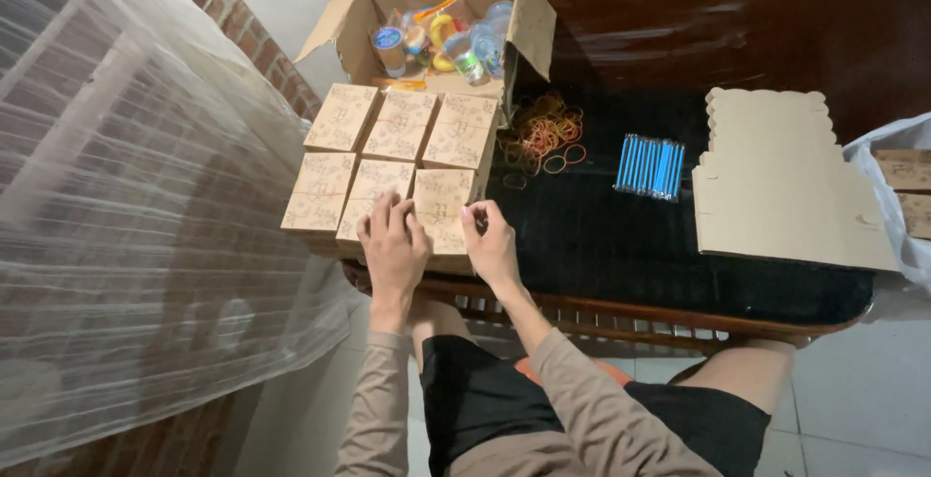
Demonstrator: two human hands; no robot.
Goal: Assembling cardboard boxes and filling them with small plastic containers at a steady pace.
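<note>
Cardboard front box (441, 217) sits between my hands: left hand (393, 249) flat on its left edge, right hand (492, 242) pinching its right corner.

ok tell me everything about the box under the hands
The box is small, square, closed brown cardboard with a faint printed pattern on its lid. It sits flat at the table's near edge, rightmost in the front row of boxes, touching its neighbours. The left hand and right hand both rest on it.
</note>
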